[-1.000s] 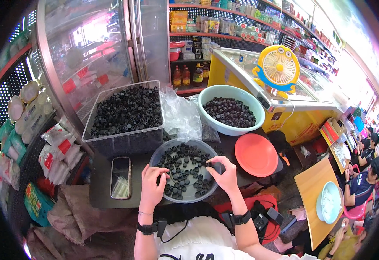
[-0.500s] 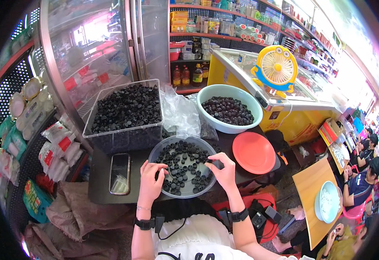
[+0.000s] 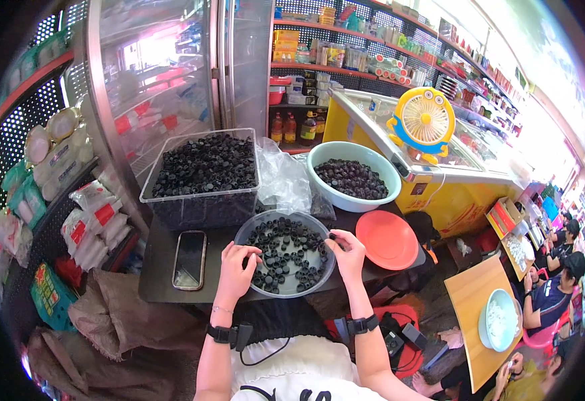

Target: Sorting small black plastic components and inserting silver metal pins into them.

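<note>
A round clear plastic bowl [image 3: 291, 295] with many small black plastic caps [image 3: 280, 259] in it stands at the table's front edge. My left hand [image 3: 238, 265] is at the bowl's left rim, thumb and fingers pinched; what they hold, if anything, is too small to make out. At the right rim, my right hand [image 3: 348, 256] pinches a black cap [image 3: 333, 235] between thumb and fingers. Behind, a clear rectangular tub [image 3: 202, 208] is heaped with black caps, and a pale green basin [image 3: 353, 200] holds more dark caps.
A red plate [image 3: 387, 240] lies right of the bowl, a phone [image 3: 189, 260] left. Plastic bags [image 3: 282, 177] sit between tub and basin. A yellow freezer with a fan [image 3: 426, 117] stands behind right. Other people sit by a wooden table [image 3: 470, 294] at right.
The view has shifted slightly, so the scene sits a little differently. My right hand has moved back toward the bowl's rim, now with a cap showing at its fingertips. My left hand stays pinched.
</note>
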The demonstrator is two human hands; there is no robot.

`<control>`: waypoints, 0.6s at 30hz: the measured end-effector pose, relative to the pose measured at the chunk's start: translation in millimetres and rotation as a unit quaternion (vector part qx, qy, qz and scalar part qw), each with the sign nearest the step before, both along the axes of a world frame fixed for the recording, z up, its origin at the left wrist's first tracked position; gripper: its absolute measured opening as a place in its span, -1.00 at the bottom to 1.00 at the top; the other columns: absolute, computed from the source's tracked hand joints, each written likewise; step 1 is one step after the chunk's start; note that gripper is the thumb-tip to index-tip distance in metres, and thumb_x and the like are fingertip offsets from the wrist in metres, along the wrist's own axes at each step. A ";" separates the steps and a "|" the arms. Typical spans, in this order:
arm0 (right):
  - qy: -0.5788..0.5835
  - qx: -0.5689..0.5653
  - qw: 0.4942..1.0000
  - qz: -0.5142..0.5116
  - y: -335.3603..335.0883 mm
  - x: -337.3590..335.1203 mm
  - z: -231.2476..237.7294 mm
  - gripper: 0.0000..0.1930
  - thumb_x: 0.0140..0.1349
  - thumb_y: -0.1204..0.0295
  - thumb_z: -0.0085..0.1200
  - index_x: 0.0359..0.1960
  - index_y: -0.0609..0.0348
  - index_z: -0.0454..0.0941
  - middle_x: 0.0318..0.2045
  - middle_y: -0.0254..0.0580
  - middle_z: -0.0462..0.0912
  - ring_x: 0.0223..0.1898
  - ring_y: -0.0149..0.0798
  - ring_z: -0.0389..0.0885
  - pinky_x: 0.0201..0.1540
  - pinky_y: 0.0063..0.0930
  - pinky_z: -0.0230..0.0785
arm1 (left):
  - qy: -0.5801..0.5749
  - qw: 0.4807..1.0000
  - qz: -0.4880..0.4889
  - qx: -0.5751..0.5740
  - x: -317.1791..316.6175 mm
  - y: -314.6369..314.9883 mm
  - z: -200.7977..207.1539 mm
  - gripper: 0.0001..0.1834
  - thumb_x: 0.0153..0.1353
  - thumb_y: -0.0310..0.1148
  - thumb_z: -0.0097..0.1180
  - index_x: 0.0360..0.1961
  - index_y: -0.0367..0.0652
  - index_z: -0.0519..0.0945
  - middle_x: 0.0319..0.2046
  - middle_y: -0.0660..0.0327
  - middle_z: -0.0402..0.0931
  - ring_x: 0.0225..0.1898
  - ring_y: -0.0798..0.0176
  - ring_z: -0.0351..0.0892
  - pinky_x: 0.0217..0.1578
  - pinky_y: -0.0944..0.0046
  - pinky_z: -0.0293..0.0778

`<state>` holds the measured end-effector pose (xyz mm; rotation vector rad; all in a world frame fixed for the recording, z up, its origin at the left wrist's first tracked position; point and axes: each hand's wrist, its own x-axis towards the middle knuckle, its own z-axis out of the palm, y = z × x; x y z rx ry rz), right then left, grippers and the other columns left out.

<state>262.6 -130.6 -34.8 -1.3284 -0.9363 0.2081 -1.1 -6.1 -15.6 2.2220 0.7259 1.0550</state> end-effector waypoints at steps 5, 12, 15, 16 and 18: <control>0.057 0.045 0.997 -0.002 4.7 5.5 0.4 -0.75 0.28 0.72 0.21 -0.01 0.41 0.68 -0.10 -0.12 0.72 -0.11 -0.29 0.75 0.01 -0.46 0.56 | -0.006 1.000 -0.006 -0.006 2.1 1.8 5.7 -0.83 0.41 -0.37 0.03 -0.16 -0.08 0.68 -0.37 0.38 0.68 -0.10 0.25 0.62 0.44 -0.07 0.10; 0.039 0.043 0.998 0.011 2.2 3.0 2.5 -0.76 0.32 0.77 0.06 -0.05 0.42 0.68 -0.06 -0.07 0.68 -0.10 -0.24 0.74 0.03 -0.46 0.57 | -0.001 1.000 0.007 -0.013 2.4 0.9 8.2 -0.84 0.37 -0.40 0.06 -0.18 -0.09 0.69 -0.39 0.34 0.68 -0.09 0.21 0.62 0.43 -0.07 0.12; 0.041 0.032 0.999 0.009 0.6 3.2 3.3 -0.78 0.32 0.77 0.04 -0.09 0.40 0.68 -0.08 -0.09 0.69 -0.12 -0.29 0.71 0.03 -0.47 0.55 | 0.004 1.000 0.006 -0.025 4.9 2.2 8.2 -0.84 0.37 -0.41 0.07 -0.18 -0.10 0.69 -0.37 0.33 0.70 -0.09 0.19 0.62 0.42 -0.07 0.14; 0.048 0.028 0.998 0.010 -1.1 2.3 2.7 -0.80 0.32 0.76 0.04 -0.11 0.40 0.67 -0.09 -0.10 0.68 -0.13 -0.31 0.70 0.02 -0.47 0.54 | 0.008 1.000 0.002 -0.028 5.0 2.2 9.6 -0.84 0.36 -0.41 0.07 -0.17 -0.10 0.69 -0.37 0.33 0.69 -0.09 0.19 0.61 0.41 -0.07 0.13; 0.059 0.021 0.998 0.016 0.5 0.8 3.1 -0.83 0.34 0.75 0.02 -0.13 0.37 0.62 -0.14 -0.16 0.67 -0.16 -0.38 0.65 0.02 -0.51 0.48 | 0.017 0.999 -0.001 -0.032 3.4 1.4 12.0 -0.84 0.36 -0.42 0.07 -0.17 -0.09 0.69 -0.36 0.34 0.69 -0.09 0.19 0.61 0.41 -0.07 0.13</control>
